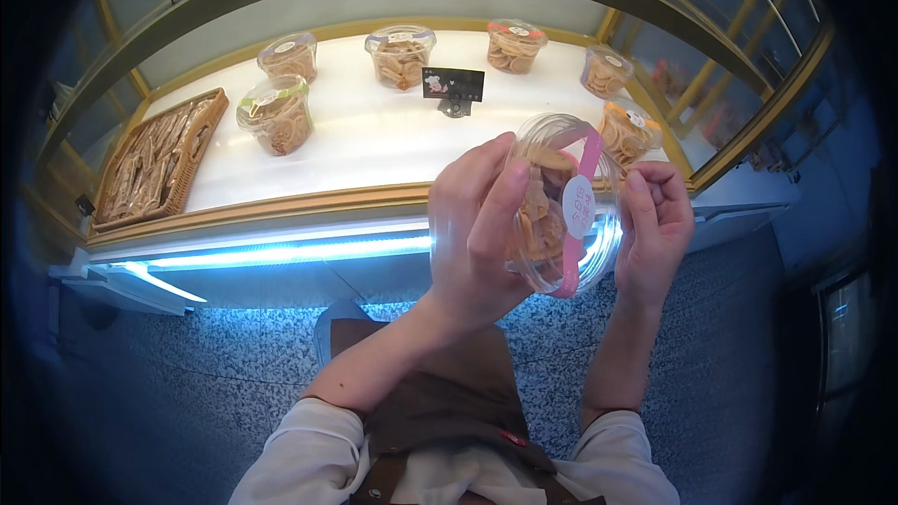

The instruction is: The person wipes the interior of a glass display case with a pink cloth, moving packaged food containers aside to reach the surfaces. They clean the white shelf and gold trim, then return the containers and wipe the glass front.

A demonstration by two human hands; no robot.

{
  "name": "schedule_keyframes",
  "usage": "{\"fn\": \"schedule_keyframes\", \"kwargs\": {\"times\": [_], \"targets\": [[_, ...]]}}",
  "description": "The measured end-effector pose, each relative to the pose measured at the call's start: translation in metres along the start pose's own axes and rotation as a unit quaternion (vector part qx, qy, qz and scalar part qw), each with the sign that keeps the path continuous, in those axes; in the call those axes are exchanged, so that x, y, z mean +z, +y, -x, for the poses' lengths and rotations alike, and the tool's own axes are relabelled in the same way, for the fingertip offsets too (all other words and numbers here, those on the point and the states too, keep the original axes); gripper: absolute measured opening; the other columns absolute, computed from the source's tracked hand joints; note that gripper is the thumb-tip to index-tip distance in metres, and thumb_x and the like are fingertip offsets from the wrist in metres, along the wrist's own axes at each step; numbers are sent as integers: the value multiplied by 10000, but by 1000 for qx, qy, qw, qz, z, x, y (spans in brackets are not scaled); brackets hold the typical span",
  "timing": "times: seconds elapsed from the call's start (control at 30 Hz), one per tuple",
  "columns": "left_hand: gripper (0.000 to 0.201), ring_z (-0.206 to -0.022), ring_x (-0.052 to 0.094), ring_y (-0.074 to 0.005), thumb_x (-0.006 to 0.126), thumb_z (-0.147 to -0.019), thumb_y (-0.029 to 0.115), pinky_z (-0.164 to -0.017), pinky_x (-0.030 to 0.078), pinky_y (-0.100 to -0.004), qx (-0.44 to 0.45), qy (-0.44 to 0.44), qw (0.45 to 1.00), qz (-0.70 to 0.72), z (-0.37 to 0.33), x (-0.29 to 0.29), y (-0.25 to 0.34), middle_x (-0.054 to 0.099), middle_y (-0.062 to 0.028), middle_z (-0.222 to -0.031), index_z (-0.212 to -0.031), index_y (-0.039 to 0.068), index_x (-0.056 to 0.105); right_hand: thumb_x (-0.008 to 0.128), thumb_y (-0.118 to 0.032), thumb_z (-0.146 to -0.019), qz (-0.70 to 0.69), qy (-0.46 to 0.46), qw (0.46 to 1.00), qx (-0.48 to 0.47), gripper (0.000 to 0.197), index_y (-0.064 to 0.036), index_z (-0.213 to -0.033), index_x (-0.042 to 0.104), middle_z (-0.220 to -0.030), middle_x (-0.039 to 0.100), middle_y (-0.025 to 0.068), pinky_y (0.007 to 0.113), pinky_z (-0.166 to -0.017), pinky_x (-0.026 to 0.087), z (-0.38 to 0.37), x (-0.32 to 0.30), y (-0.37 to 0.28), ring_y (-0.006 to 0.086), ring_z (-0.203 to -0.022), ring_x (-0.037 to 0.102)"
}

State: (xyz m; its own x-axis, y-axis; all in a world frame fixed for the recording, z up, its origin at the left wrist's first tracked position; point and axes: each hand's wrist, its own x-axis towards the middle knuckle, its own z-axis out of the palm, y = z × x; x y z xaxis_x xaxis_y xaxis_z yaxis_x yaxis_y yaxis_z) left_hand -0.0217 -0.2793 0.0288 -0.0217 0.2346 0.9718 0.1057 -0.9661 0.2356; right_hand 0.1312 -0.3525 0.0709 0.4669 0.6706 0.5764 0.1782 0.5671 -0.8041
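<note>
My left hand (pixel 475 215) is closed round a clear plastic tub of cookies (pixel 541 215), tilted on its side with its lid to the right. A pink label strip (pixel 587 164) with a white oval runs across the lid. At the lid's right edge is my right hand (pixel 655 210), its fingers curled and thumb pressed to the forefinger. Whatever that pinch holds is too small to make out. Just behind the hands, a tub with an orange label (pixel 629 134) stands in the display case, partly covered by the held tub.
On the white shelf (pixel 365 150) stand several cookie tubs, including a green-labelled tub (pixel 279 122) and a red-labelled tub (pixel 516 49). A small black sign (pixel 454 86) stands mid-shelf. Left is a wicker basket (pixel 220 108) of wrapped sticks. The case's gold front edge (pixel 281 209) runs before me.
</note>
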Motion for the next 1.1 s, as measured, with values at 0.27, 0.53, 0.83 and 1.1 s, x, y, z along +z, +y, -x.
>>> {"fn": "schedule_keyframes", "kwargs": {"times": [0.27, 0.53, 0.83, 1.1], "targets": [[620, -1223, 523, -337, 747, -857, 234, -984, 464, -489, -10, 22, 995, -93, 13, 6, 18, 499, -183, -1348, -1408, 238, 462, 575, -19, -991, 19, 43, 999, 13, 50, -15, -1041, 570, -828, 588, -26, 137, -602, 354, 11, 0, 4, -7, -682, 475], [665, -1225, 521, -339, 771, -806, 200, -1000, 448, -499, -34, 38, 997, -57, 16, 8, 17, 500, -175, -1347, -1399, 220, 471, 600, -23, -988, 0, 6, 1000, 23, 79, -1, -1064, 600, -906, 615, -3, 183, -713, 402, 3, -8, 7, 21, -791, 510], [854, -1192, 540, -383, 779, -837, 473, -985, 437, -503, -22, 15, 997, -75, 18, 2, 16, 486, -229, -1339, -1453, 101, 320, 629, -40, -983, -52, -28, 998, 35, 66, 5, -1030, 616, -939, 631, 23, 201, -795, 434, -8, -6, 14, 58, -858, 555], [767, -1211, 520, -364, 813, -772, 286, -980, 435, -499, -73, 50, 995, -39, 19, 6, 21, 497, -203, -1346, -1426, 170, 427, 626, -24, -977, -25, -21, 999, 31, 49, 4, -1016, 614, -946, 640, 40, 212, -809, 446, -5, -6, 13, 70, -871, 565]]}}
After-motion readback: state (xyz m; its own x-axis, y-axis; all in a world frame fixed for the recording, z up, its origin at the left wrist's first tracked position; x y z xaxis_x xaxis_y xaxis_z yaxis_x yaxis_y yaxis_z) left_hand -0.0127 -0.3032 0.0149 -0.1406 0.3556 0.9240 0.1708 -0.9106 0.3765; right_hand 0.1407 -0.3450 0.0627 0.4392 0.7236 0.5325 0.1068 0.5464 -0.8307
